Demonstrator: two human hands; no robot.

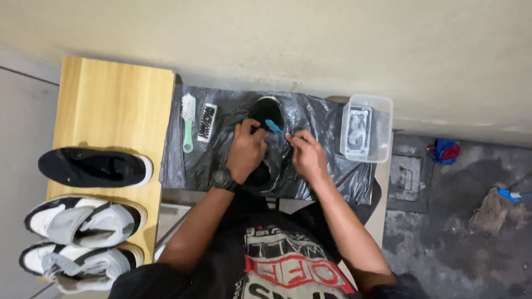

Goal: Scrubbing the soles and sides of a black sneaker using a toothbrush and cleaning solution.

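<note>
On the wooden shelf (111, 105) at the left lie a black slip-on shoe (94, 167) and two grey-and-white sneakers (83, 221), and just right of it a green brush (188, 119) and a white brush (206, 122) rest on the black plastic sheet (327, 166). At the sheet's middle the left hand (245, 150) is closed on a black shoe (267, 119), while the right hand (306, 154) pinches a blue toothbrush (275, 127) against its upper. Further right stands a clear plastic tub (367, 127) of water, with a mop (493, 210) on the floor beyond.

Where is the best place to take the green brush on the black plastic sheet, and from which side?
Take the green brush by its long thin handle, which points toward the person while the bristle head lies toward the wall. Come from above with the left hand, the nearer one; a white brush lies close on its right.
</note>
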